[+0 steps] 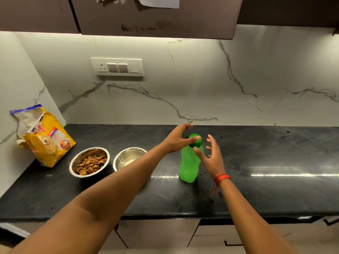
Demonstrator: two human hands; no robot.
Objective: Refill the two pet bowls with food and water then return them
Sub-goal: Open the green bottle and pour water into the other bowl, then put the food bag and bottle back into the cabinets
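Observation:
A green plastic bottle [189, 165] stands upright on the black counter [266, 162]. My left hand [178, 138] reaches over its green cap [196, 142], thumb and fingers curled round the cap. My right hand [211, 156] hovers just to the right of the bottle with fingers spread, its thumb close to the bottle's neck. Left of the bottle stand two steel bowls: one [89, 162] holds brown kibble, the other [128, 157] holds a little clear water and is partly hidden by my left forearm.
An open yellow pet food bag [44, 138] leans in the far left corner against the marble wall. A switch panel [117, 66] is on the backsplash. Dark cabinets hang overhead. Drawers sit below the counter's front edge.

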